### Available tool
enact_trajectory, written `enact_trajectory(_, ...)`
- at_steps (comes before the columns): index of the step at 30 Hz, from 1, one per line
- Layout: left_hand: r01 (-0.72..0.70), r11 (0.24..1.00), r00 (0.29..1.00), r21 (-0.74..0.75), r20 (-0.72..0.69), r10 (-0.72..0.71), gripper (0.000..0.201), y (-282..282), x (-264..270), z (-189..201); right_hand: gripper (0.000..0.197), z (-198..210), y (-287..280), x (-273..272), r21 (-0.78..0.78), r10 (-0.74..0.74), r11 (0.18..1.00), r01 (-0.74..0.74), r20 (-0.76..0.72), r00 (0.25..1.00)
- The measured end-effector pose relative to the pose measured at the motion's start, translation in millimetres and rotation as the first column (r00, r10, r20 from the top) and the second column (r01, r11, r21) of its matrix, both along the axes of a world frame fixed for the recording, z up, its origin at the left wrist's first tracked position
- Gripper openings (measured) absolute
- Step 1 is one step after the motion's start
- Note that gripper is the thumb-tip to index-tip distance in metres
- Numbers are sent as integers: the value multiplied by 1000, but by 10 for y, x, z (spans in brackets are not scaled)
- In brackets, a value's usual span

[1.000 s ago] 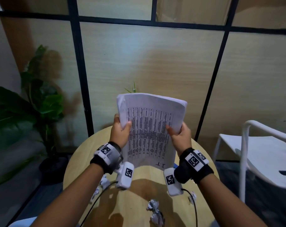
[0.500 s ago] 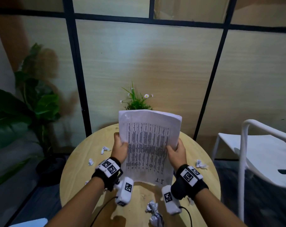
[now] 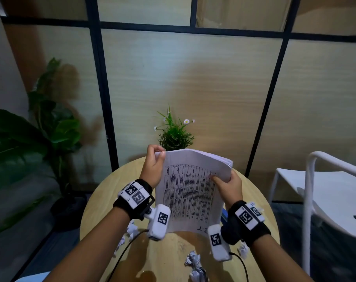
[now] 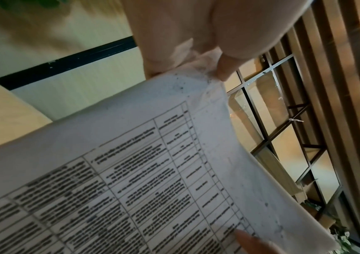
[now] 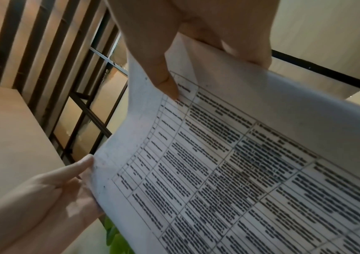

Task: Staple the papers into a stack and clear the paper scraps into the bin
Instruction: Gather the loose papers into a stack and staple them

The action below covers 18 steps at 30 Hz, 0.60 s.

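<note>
Basically mid-squaring: papers [image 3: 190,192] held upright over the table [image 3: 103,202], left hand [image 3: 152,167] pinching the 11 o'clock corner, right hand [image 3: 227,185] clamping the 3 o'clock edge. Needed stapling next, probably; scraps [image 3: 194,261] waiting.

Dim warm light, soft shadows, blurry wrist views.

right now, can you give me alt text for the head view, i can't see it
Two hands hold a stack of printed papers upright over a round wooden table: the left hand pinches its top left corner, the right hand grips its right edge. Crumpled paper scraps lie on the near part of the table, a small potted plant stands behind the papers, and a white chair stands on the right.
</note>
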<state>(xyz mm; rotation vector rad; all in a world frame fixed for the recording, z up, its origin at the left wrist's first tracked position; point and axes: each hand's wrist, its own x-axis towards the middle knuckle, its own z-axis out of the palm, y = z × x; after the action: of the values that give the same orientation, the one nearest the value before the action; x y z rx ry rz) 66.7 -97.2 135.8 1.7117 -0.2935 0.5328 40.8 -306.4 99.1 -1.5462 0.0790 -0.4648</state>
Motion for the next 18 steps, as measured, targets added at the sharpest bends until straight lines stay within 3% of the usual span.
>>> enact_trajectory(6,-46,999,999,-13,-21,46,14,33,-28,75,23,24,7,-17,42,8,999,-7,-25,1000)
enact_trajectory(9,-46,997,998,-62,48,49,5,25,-32,238,24,155,59,-39,53,23,998,-25,43,999)
enact_trajectory(12,-17,997,993,-74,119,25,19,56,-73,267,25,242,61,-46,60,42,997,-47,92,995)
enact_trajectory(14,-19,1000,999,-11,48,20,29,82,-96,128,27,176,59,-31,9,47,999,-48,56,997)
enact_trajectory(18,-35,999,969,26,-245,40,30,66,-54,-202,35,-83,107,11,-84,52,995,-60,-88,995)
